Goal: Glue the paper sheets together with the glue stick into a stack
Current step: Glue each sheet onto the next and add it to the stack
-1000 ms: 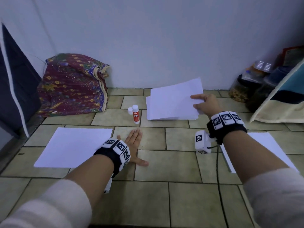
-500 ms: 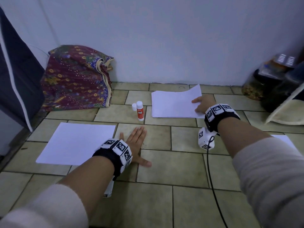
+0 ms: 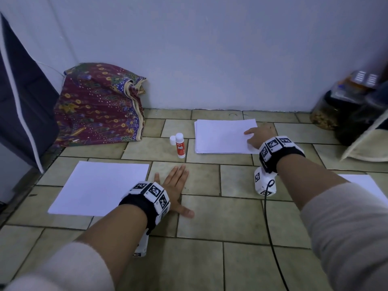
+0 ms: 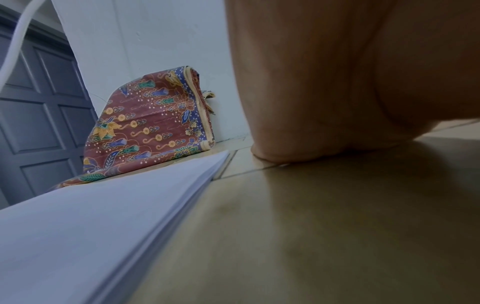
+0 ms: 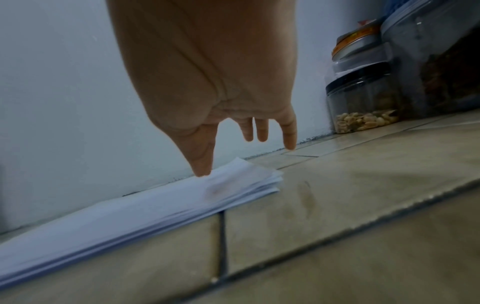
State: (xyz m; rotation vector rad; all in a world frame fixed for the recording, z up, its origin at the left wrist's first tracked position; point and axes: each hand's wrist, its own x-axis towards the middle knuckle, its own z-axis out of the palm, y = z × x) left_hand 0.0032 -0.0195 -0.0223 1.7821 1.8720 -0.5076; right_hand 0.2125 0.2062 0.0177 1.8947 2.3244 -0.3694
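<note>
A loose pile of white paper sheets [image 3: 220, 136] [image 5: 145, 207] lies flat on the tiled floor near the wall. My right hand [image 3: 257, 136] [image 5: 207, 107] hovers over its right end with fingers straight, the thumb tip touching the top sheet. A red and white glue stick [image 3: 180, 145] stands upright left of the pile, its white cap [image 3: 172, 140] beside it. A second pile of sheets [image 3: 98, 186] [image 4: 98, 226] lies front left. My left hand [image 3: 174, 186] [image 4: 337, 82] rests flat on the floor just right of it, fingers spread, holding nothing.
A folded patterned cloth [image 3: 98, 106] [image 4: 145, 131] leans on the wall at back left beside a dark door [image 4: 39, 107]. Jars [image 3: 336, 110] [image 5: 363, 102] crowd the back right corner. Another white sheet [image 3: 365, 185] lies at the right, partly hidden by my right arm.
My right hand lowered the lifted pile of sheets flat onto the floor and loosened its hold, the thumb still touching the top sheet. The left hand stayed flat on the floor.
</note>
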